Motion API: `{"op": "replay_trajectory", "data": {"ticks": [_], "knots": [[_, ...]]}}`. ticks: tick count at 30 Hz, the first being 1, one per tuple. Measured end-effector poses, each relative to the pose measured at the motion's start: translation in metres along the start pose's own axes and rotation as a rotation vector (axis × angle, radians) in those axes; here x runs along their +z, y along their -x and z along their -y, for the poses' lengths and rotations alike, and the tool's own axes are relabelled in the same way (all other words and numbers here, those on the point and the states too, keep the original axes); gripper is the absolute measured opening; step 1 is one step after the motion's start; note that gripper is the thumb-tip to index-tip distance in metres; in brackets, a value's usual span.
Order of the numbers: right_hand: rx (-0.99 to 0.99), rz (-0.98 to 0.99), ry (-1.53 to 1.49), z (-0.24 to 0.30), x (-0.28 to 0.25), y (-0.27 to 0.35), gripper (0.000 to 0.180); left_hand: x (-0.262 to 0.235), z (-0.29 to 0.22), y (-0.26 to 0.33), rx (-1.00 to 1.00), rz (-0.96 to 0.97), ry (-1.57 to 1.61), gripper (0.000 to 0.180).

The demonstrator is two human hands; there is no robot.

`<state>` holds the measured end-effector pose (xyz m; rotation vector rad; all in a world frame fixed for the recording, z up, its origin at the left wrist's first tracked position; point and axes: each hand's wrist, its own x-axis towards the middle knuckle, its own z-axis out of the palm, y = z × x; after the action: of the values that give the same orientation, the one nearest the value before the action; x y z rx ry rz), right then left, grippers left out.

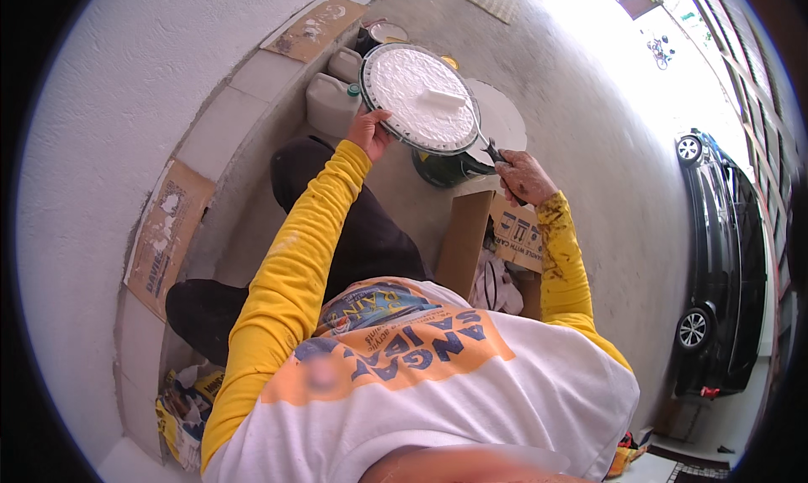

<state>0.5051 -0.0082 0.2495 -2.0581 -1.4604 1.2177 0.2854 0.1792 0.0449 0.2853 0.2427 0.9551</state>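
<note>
head view, right hand gripping roller

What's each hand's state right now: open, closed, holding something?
Left hand: closed on the edge of a white-coated round lid.
Right hand: closed around the dark handle of a paint roller.

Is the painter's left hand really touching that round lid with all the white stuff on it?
Touching. The head view shows the left hand gripping the round lid at its edge, thumb over the rim.
</note>
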Motion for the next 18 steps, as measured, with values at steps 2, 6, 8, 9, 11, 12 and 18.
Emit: {"op": "replay_trajectory", "data": {"ticks": [2, 6, 8, 9, 11, 12, 18], "knots": [[0.129, 0.033, 0.129, 0.013, -0.01, 0.004, 0.021, -0.003, -0.007, -0.001, 0.0, -0.029, 0.005, 0.055], [0.151, 0.06, 0.164, 0.027, -0.021, 0.005, 0.024, -0.014, -0.01, 0.0, -0.046, -0.026, 0.002, 0.049], [-0.003, 0.119, 0.036, 0.03, -0.021, 0.007, 0.031, -0.017, -0.012, -0.001, -0.054, -0.06, -0.004, 0.047], [0.054, 0.03, 0.05, 0.031, -0.019, 0.005, 0.034, -0.017, -0.014, -0.003, -0.044, -0.047, 0.018, 0.045], [0.143, -0.134, 0.03, 0.026, -0.018, 0.011, 0.041, -0.02, -0.011, -0.002, -0.047, -0.032, 0.07, 0.042], [0.084, -0.187, -0.004, 0.02, -0.019, 0.015, 0.048, -0.02, -0.01, -0.003, -0.046, -0.047, 0.067, 0.042], [-0.085, -0.409, -0.089, -0.071, -0.043, -0.002, 0.042, -0.028, -0.013, -0.008, -0.117, -0.09, 0.029, 0.04]]}}
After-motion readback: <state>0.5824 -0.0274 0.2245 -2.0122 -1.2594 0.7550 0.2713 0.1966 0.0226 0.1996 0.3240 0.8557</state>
